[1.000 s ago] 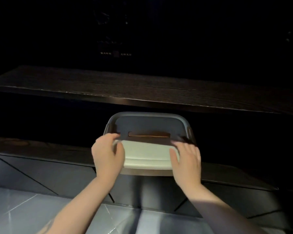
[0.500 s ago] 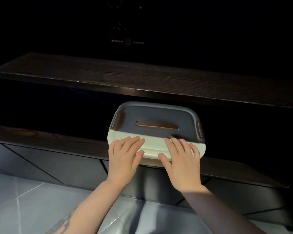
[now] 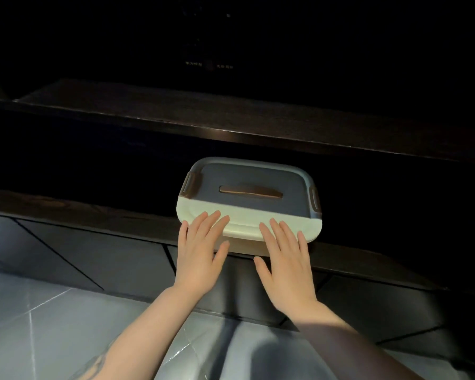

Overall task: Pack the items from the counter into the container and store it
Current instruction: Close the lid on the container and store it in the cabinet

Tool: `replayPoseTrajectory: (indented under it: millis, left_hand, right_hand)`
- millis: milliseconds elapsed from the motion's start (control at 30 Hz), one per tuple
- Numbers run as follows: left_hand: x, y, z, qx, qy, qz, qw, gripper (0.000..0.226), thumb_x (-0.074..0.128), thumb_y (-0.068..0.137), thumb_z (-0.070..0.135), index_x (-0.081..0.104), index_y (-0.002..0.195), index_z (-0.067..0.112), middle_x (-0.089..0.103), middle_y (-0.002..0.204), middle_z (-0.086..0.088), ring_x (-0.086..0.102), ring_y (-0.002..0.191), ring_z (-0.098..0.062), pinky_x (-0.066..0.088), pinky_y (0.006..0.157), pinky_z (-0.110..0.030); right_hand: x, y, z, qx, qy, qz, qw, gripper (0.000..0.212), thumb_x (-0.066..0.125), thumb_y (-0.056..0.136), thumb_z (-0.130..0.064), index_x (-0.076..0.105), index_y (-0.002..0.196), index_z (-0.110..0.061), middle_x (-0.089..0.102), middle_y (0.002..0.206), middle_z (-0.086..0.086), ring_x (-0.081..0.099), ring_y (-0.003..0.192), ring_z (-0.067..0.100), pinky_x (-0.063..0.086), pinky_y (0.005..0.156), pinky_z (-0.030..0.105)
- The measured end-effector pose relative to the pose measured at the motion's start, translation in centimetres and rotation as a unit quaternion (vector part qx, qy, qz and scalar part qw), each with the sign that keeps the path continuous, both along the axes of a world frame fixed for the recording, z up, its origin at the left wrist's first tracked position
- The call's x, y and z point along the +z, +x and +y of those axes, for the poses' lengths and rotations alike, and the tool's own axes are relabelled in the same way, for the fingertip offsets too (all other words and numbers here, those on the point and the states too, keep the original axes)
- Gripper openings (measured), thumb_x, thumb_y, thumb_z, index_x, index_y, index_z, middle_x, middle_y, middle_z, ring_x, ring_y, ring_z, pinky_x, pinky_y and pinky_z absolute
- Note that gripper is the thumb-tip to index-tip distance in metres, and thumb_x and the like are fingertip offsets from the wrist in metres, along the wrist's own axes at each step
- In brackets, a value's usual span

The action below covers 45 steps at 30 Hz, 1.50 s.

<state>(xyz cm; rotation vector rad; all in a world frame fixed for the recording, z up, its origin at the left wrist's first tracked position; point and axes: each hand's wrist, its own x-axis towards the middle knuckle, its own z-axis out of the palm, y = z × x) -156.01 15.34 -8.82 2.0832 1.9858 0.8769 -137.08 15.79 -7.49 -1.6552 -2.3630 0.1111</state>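
Note:
A lidded container (image 3: 248, 204) with a grey-blue lid, a brown handle and side clips sits on the lower dark shelf (image 3: 80, 212), its back part in shadow. My left hand (image 3: 200, 250) lies flat with straight fingers, fingertips on the lid's near left edge. My right hand (image 3: 285, 256) is likewise flat, fingertips on the lid's near right edge. Both palms are in front of the container's near side. The contents are hidden under the lid.
An upper dark wooden shelf (image 3: 231, 119) overhangs the container. Below the lower shelf are dark cabinet fronts (image 3: 107, 250). A pale tiled floor (image 3: 39, 325) lies underneath. The back of the recess is black.
My hands let go of the container's sides and now lie flat against its near edge. The container has slid further back onto the lower shelf.

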Motion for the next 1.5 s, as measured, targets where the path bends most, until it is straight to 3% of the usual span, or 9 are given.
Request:
replayPoseTrajectory:
  millis: [133,233,333,533,867,1067,1233,1333,1500]
  left_hand:
    - [0.1,-0.4,-4.3,-0.006,-0.042,-0.06,0.997,0.066,0.056,0.085,0.016,0.03,0.145,0.029,0.015,0.155,0.012,0.009,0.143,-0.006,0.012,0.115,-0.026]
    - [-1.2,-1.7,-7.5,0.054,-0.101,-0.089,0.989,0.061,0.055,0.087,0.018,0.033,0.143,0.031,0.018,0.154,0.014,0.013,0.144,-0.009,0.016,0.115,-0.028]
    - [-2.9,-3.6,-10.5,0.119,-0.145,-0.129,0.974,0.051,0.054,0.088,0.014,0.044,0.137,0.027,0.029,0.152,0.008,0.021,0.141,-0.012,0.027,0.114,-0.035]
    - [-5.7,-6.2,-13.8,0.157,-0.206,-0.16,0.953,0.05,0.053,0.086,0.012,0.048,0.134,0.028,0.034,0.151,0.007,0.026,0.139,-0.013,0.021,0.113,-0.028]
    - [-8.0,-15.9,-7.1,0.087,-0.302,-0.111,0.943,0.053,0.052,0.086,0.018,0.044,0.138,0.025,0.03,0.154,0.002,0.024,0.14,-0.017,0.023,0.114,-0.031]
    - [-9.8,-19.5,-4.5,0.036,-0.311,-0.117,0.943,0.046,0.055,0.086,0.016,0.052,0.131,0.024,0.044,0.145,0.001,0.038,0.133,-0.02,0.029,0.107,-0.027]
    - [-11.0,-18.5,-2.3,0.025,-0.319,-0.231,0.919,0.051,0.057,0.08,0.01,0.052,0.128,0.027,0.057,0.128,0.005,0.054,0.111,-0.014,0.035,0.085,-0.018]
    - [-12.6,-17.2,-0.6,0.019,-0.348,-0.306,0.886,0.051,0.053,0.085,0.012,0.047,0.134,0.025,0.055,0.131,0.002,0.053,0.11,-0.011,0.037,0.087,-0.02]
    - [-14.6,-15.0,0.7,0.045,-0.355,-0.432,0.828,0.04,0.038,0.098,0.017,0.044,0.138,0.018,0.053,0.134,-0.012,0.051,0.121,-0.028,0.04,0.105,-0.043]
  right_hand:
    - [-0.3,0.2,-2.8,0.03,-0.026,0.049,0.998,0.072,0.05,0.087,-0.023,0.019,0.152,-0.027,0.0,0.162,-0.002,-0.014,0.147,0.012,-0.005,0.119,0.036]
    - [-1.2,-0.9,-4.1,0.052,-0.044,0.067,0.995,0.07,0.048,0.088,-0.023,0.018,0.151,-0.031,-0.003,0.163,-0.004,-0.017,0.145,0.007,-0.009,0.118,0.032]
    - [-2.9,-2.1,-5.8,0.087,-0.092,0.063,0.99,0.066,0.044,0.093,-0.029,0.013,0.151,-0.034,-0.001,0.162,-0.007,-0.01,0.147,0.007,-0.006,0.118,0.029]
    - [-5.5,-4.3,-8.6,0.121,-0.19,0.037,0.974,0.06,0.04,0.092,-0.033,0.023,0.149,-0.036,0.013,0.16,-0.011,0.008,0.147,0.008,0.003,0.117,0.024]
    - [-7.9,-17.4,-1.7,0.086,-0.22,-0.038,0.971,0.069,0.047,0.09,-0.024,0.017,0.152,-0.016,0.015,0.161,0.002,0.011,0.148,0.017,0.007,0.118,0.029]
    - [-9.3,-21.4,0.4,0.04,-0.198,-0.089,0.975,0.088,0.062,0.082,-0.027,0.012,0.152,-0.009,0.022,0.158,0.006,0.018,0.146,0.023,0.012,0.12,0.039]
    - [-9.9,-21.3,0.4,0.038,-0.186,-0.091,0.978,0.095,0.065,0.075,-0.036,0.015,0.151,-0.01,0.028,0.152,0.003,0.023,0.141,0.023,0.008,0.12,0.039]
    - [-10.1,-21.3,0.3,0.034,-0.168,-0.061,0.983,0.092,0.064,0.072,-0.034,0.022,0.15,-0.01,0.033,0.148,0.003,0.028,0.138,0.023,0.004,0.119,0.037]
    - [-10.4,-20.5,-1.2,0.053,-0.156,-0.05,0.985,0.084,0.056,0.075,-0.026,0.022,0.151,-0.008,0.028,0.154,0.006,0.026,0.142,0.024,0.004,0.119,0.041]
